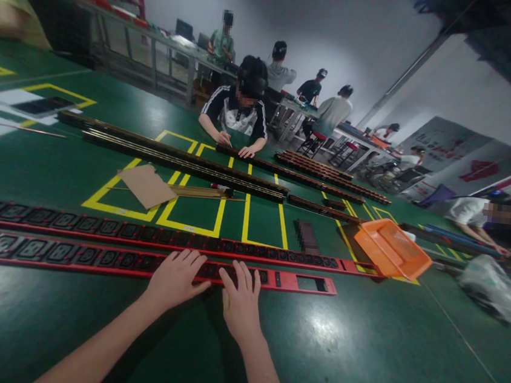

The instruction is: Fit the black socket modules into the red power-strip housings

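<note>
A long red power strip (289, 281) with a row of black sockets lies across the table in front of me. On its socket face my left hand (177, 281) rests with outstretched fingers, the thumb pointing right. My right hand (241, 295) lies a little further right on the same strip, its fingers spread over the sockets. Neither hand is wrapped round anything. Near the strip's right end is a rectangular cutout (312, 284). Just behind and roughly parallel lies a second red power strip (276, 253), apart from both hands.
An orange plastic basket (393, 248) stands by the far strip's right end. Behind lie cardboard (147, 185), a dark box (306, 236) and long dark rails (185, 163). A clear plastic bag (498, 287) is at right. Across the green table (357, 348), a co-worker (236, 113) bends over a rail.
</note>
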`<state>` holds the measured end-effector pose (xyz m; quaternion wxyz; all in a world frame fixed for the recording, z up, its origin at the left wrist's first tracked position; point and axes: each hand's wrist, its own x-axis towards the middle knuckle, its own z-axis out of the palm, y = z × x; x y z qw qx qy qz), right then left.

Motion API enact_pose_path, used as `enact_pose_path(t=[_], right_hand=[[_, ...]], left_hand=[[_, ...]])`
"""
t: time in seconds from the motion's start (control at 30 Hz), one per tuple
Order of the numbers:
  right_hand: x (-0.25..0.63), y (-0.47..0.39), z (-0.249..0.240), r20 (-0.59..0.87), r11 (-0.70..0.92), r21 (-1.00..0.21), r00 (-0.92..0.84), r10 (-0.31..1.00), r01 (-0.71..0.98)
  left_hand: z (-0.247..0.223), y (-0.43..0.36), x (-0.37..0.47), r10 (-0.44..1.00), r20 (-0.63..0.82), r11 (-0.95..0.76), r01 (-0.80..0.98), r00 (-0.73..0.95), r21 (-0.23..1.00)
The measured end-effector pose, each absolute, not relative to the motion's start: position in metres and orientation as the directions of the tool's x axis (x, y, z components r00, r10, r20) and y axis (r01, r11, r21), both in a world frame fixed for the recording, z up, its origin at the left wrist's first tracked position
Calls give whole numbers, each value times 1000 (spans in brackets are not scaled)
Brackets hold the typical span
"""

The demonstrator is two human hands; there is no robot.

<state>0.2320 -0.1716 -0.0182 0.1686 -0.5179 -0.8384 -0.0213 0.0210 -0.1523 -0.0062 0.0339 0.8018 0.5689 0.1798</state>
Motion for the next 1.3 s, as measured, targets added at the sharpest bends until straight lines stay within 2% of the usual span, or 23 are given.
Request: enact_pose_path(t=[0.23,0.5,0.87,1.13,1.3], right_hand=[[232,-173,-11,255,455,-148,-411,875,878],[233,-172,-11,294,456,-137,-403,867,879],[235,-167,-20,400,403,-214,-297,867,890],[236,-170,-12,373,368,-263,-258,892,892],[235,-170,-11,402,350,-211,-245,882,913]], left_hand=[[-5,-153,21,925,248,-353,895,290,272],[-5,-152,20,923,250,-359,891,294,279],[-16,-159,20,883,318,-438,851,346,290],[-17,-160,26,884,312,-435,859,349,269],[-16,-161,28,882,318,-441,850,349,289]])
